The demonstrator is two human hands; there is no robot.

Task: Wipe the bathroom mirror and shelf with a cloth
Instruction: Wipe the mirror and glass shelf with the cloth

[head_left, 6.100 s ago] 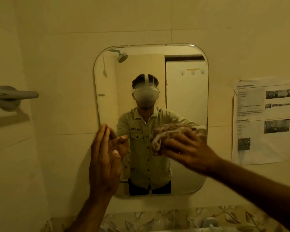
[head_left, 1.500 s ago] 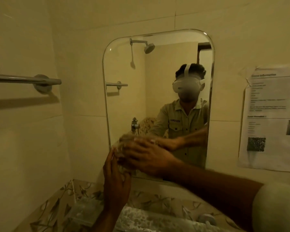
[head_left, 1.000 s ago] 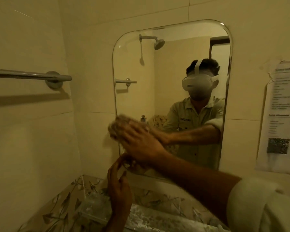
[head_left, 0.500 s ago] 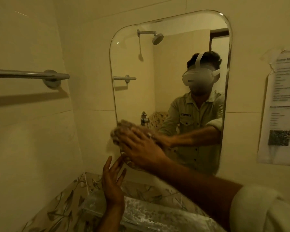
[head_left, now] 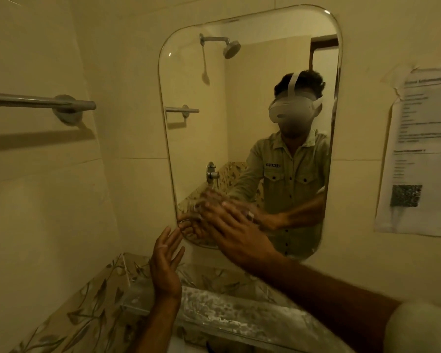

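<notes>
A rounded mirror (head_left: pixel 214 118) hangs on the cream tiled wall. My right hand (head_left: pixel 236 233) presses flat against its lower left part, blurred by motion. The cloth (head_left: pixel 201 202) is mostly hidden under that palm; only a pale edge shows above the fingers. My left hand (head_left: pixel 166 263) hovers below the mirror's lower left corner, fingers spread, holding nothing and just off the glass. A clear glass shelf (head_left: pixel 227 309), streaked with white residue, runs along the wall beneath the mirror.
A chrome towel bar (head_left: pixel 49 101) juts from the left wall at head height. A printed paper notice (head_left: pixel 423 154) is stuck to the wall right of the mirror. Leaf-patterned tiles (head_left: pixel 87 309) line the wall below the shelf.
My right hand has slid with the cloth to the right and slightly down along the mirror's lower part. My left hand stays open under the mirror's corner, a little higher in view.
</notes>
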